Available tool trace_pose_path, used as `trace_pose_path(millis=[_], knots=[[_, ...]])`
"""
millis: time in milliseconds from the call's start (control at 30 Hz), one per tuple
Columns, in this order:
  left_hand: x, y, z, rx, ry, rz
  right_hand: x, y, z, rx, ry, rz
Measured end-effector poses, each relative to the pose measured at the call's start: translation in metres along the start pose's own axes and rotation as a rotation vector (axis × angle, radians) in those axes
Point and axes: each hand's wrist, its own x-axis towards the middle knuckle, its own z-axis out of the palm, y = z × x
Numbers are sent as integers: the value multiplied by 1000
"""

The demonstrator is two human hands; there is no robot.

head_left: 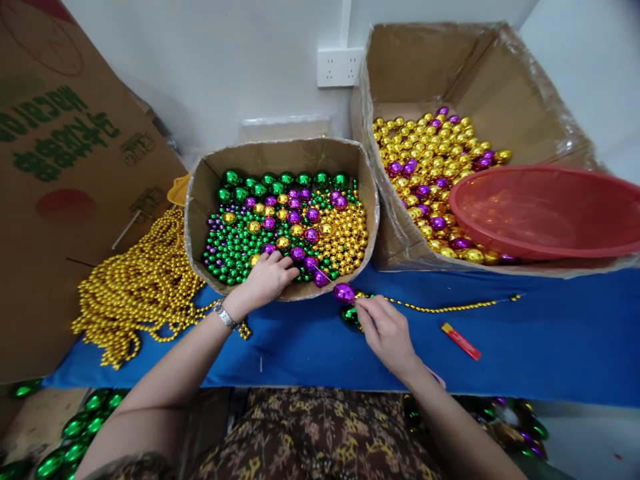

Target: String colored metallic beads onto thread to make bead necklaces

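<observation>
My left hand [267, 277] reaches into a cardboard box [197, 200] of green, purple and gold beads, its fingers curled on beads near the front wall. My right hand [385, 328] pinches a thin needle or wire just behind a large purple bead [344, 293] threaded on it, above the blue table cover [550, 333]. A green bead [350, 315] lies under that hand. A strand of small gold beads [450, 307] trails right from it.
A heap of gold bead strands [140, 287] lies left. A larger box [500, 73] of gold and purple beads stands back right, with a red plastic basin [545, 210] on it. A red lighter [461, 341] lies on the cover. Green beads [75, 433] sit below the table.
</observation>
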Motion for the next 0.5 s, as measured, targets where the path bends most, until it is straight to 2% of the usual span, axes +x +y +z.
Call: trace_pose_path(millis=[167, 300, 400, 500], knots=[[2, 1, -1, 30, -26, 69, 1, -2, 3, 0, -5, -12], [4, -6, 6, -35, 0, 31, 1, -3, 2, -10, -2, -19], [5, -11, 12, -261, 135, -52, 1, -4, 1, -17, 0, -23], [6, -9, 9, -664, 347, -237, 2, -6, 1, -13, -1, -18]])
